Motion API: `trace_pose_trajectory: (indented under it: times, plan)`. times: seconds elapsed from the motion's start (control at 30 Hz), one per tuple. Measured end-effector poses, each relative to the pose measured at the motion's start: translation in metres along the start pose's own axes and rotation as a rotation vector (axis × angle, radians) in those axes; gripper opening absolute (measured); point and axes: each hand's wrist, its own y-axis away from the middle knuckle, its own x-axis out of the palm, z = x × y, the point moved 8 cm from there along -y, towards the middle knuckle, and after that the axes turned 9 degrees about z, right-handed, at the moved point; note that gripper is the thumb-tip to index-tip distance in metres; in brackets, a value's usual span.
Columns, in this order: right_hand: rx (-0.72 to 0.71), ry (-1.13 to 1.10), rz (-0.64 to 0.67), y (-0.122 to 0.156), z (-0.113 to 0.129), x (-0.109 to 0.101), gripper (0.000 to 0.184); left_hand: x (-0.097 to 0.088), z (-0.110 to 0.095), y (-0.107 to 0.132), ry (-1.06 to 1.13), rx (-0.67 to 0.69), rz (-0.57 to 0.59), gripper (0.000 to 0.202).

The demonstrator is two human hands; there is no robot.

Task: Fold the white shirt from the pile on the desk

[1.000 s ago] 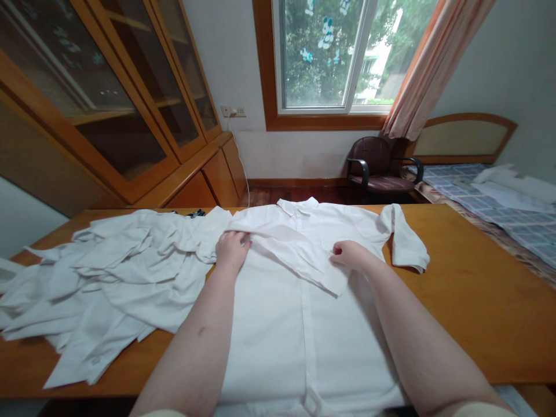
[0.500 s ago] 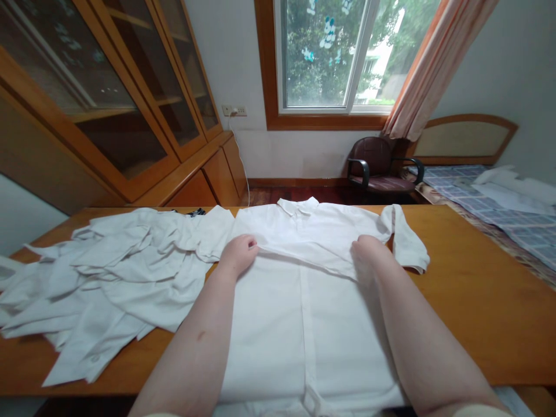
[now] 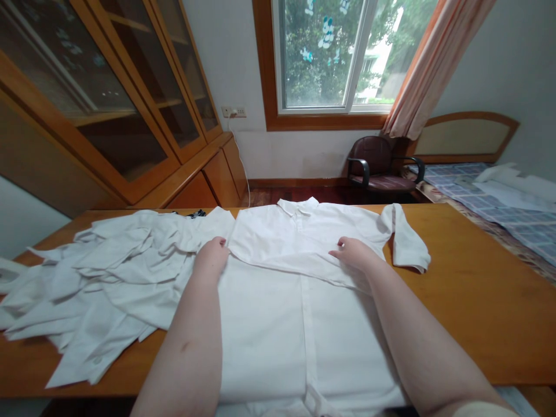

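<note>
A white collared shirt (image 3: 269,324) lies spread on the wooden table, collar at the far side. A sleeve is folded across its upper part, making a slanting layer of cloth over the button strip. My left hand (image 3: 212,256) is at the shirt's left edge, fingers closed on the fold's corner. Over the right part of the folded layer is my right hand (image 3: 354,253), thumb and fingers apart, fingertips close to the cloth; whether they touch it I cannot tell. The other cuff (image 3: 410,252) sticks out to the right, bent toward me.
A heap of crumpled white shirts (image 3: 117,272) covers the table's left side. The wooden table (image 3: 478,301) shows bare wood on the right. Beyond it stand a glass-door cabinet (image 3: 174,150), an armchair (image 3: 376,165) and a bed (image 3: 499,191).
My left hand has moved left to the shirt's edge, drawing the folded layer's corner that way. My right hand has shifted left and its fingers have parted from the cloth edge.
</note>
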Motion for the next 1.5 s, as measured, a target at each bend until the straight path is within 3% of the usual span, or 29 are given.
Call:
trace_pose_trajectory:
  times: [0.1,0.17,0.27,0.47,0.6,0.7,0.8,1.0,1.27,1.5]
  plan:
    - [0.008,0.012,0.047,-0.001,-0.007,-0.001,0.051,0.011,0.003,-0.002,-0.028,0.092,0.179,0.046]
    - [0.016,0.031,0.082,-0.001,-0.011,-0.001,0.049,0.015,-0.001,-0.002,-0.058,0.163,0.206,0.045]
    - [-0.005,0.042,0.084,0.0,-0.011,-0.005,0.045,0.01,-0.002,-0.003,-0.075,0.14,0.13,0.035]
    - [-0.023,-0.051,-0.046,0.004,-0.014,-0.023,0.04,-0.012,-0.003,0.006,-0.023,0.061,-0.042,0.014]
    - [0.047,-0.028,0.083,0.0,-0.026,-0.015,0.046,-0.021,0.009,0.012,0.039,-0.075,-0.148,0.014]
    - [0.077,0.053,0.197,-0.001,-0.028,-0.004,0.053,-0.015,0.011,0.007,0.003,-0.074,-0.105,0.016]
    - [0.072,0.096,0.238,0.0,-0.023,0.002,0.056,-0.009,0.003,0.002,-0.029,0.034,-0.032,0.023]
    - [0.031,0.02,0.162,0.001,-0.018,-0.002,0.048,-0.011,-0.015,0.011,-0.019,0.142,0.03,0.034]
    - [0.01,0.019,0.137,-0.007,-0.021,0.003,0.04,-0.001,-0.013,0.004,-0.067,0.136,0.017,0.036]
    - [0.028,0.011,0.083,-0.006,-0.024,-0.005,0.037,-0.009,-0.011,0.006,0.048,0.113,-0.123,0.055]
